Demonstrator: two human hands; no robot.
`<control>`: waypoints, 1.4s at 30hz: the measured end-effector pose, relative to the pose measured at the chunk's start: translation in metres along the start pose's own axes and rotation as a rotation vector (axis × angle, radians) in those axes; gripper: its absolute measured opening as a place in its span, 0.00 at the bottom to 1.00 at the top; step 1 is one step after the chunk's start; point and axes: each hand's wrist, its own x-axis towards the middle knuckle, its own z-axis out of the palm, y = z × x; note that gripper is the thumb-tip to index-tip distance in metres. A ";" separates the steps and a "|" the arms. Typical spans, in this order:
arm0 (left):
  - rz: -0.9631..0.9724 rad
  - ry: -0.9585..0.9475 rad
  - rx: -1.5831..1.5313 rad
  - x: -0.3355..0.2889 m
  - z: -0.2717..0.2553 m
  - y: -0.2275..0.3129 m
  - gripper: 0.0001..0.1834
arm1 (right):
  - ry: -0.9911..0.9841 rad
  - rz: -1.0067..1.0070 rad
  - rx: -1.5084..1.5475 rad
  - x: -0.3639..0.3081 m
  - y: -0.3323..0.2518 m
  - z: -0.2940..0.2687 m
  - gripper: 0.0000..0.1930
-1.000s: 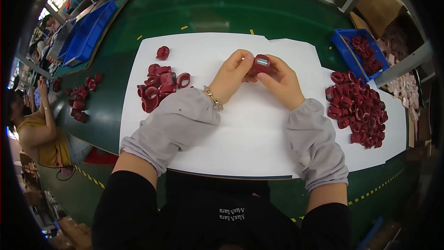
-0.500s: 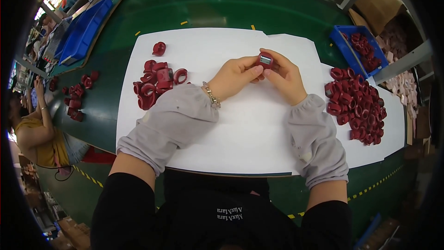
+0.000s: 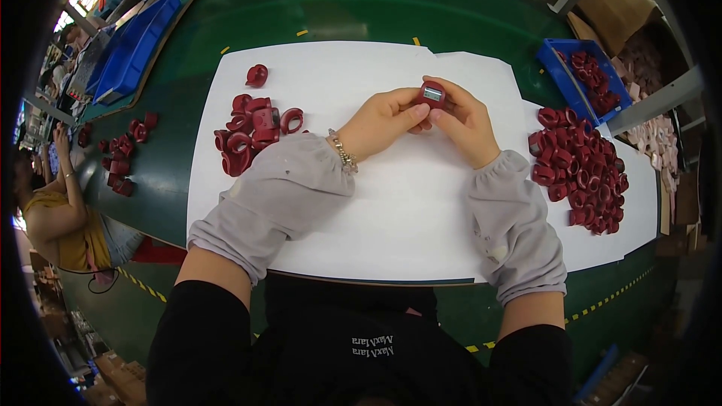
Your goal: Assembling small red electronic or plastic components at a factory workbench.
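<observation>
Between both hands, over the far middle of the white sheet [image 3: 391,218], is a small dark red ring-shaped device [image 3: 432,92] with a little grey display on its top. My left hand [image 3: 378,122] pinches its left side, thumb at the near edge. My right hand [image 3: 468,126] grips the right side, its index finger curled around the far edge and its thumb in front. The fingers hide the device's underside. To the left lies a loose group of similar red devices [image 3: 265,122], with a single one [image 3: 256,75] beyond it. A larger heap of them [image 3: 577,169] is on the right.
A blue bin [image 3: 553,68] with more red pieces stands at the far right beside a metal post [image 3: 662,101]. Blue trays [image 3: 143,49] sit at the far left. More red pieces [image 3: 120,154] lie on the green table, near a seated person in yellow [image 3: 56,218].
Almost nothing differs. The hands keep the same hold on the red device, and the view has shifted very slightly.
</observation>
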 end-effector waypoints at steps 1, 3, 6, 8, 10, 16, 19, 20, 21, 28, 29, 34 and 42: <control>-0.001 0.000 0.001 0.000 0.000 0.000 0.19 | 0.000 0.000 0.001 0.000 0.000 0.000 0.24; 0.001 0.003 0.008 0.002 0.002 -0.001 0.19 | 0.009 -0.012 0.004 -0.001 0.000 -0.002 0.24; -0.008 0.007 0.004 0.002 0.003 -0.001 0.19 | 0.013 0.001 0.014 -0.001 0.001 -0.002 0.24; -0.001 0.007 -0.015 -0.002 -0.003 0.000 0.19 | 0.001 0.001 -0.012 0.003 -0.001 0.003 0.24; -0.013 0.003 -0.011 -0.001 0.000 0.001 0.19 | 0.003 -0.009 -0.012 0.001 0.000 0.001 0.24; -0.010 0.007 -0.002 0.001 0.002 0.001 0.18 | 0.009 -0.008 0.012 -0.001 0.001 -0.001 0.24; 0.018 -0.015 0.060 0.001 -0.001 -0.001 0.20 | 0.021 0.014 -0.003 0.000 0.001 -0.001 0.23; 0.006 -0.014 0.018 0.001 -0.003 -0.002 0.21 | 0.020 0.009 -0.013 0.000 0.002 0.000 0.23; -0.007 -0.014 -0.024 0.002 -0.003 -0.003 0.22 | 0.019 0.005 -0.023 0.000 0.002 -0.001 0.22; 0.008 -0.006 0.010 0.002 -0.002 -0.005 0.23 | 0.014 0.012 -0.016 0.001 0.004 -0.001 0.22; 0.011 -0.009 0.023 0.001 -0.002 -0.005 0.23 | 0.037 -0.026 -0.025 0.001 0.006 0.000 0.21; 0.018 -0.009 0.065 0.002 0.000 -0.003 0.23 | 0.063 -0.060 -0.062 0.001 0.006 -0.001 0.20; -0.029 -0.021 0.007 0.001 -0.002 -0.002 0.23 | 0.041 -0.021 -0.006 0.000 0.002 0.000 0.20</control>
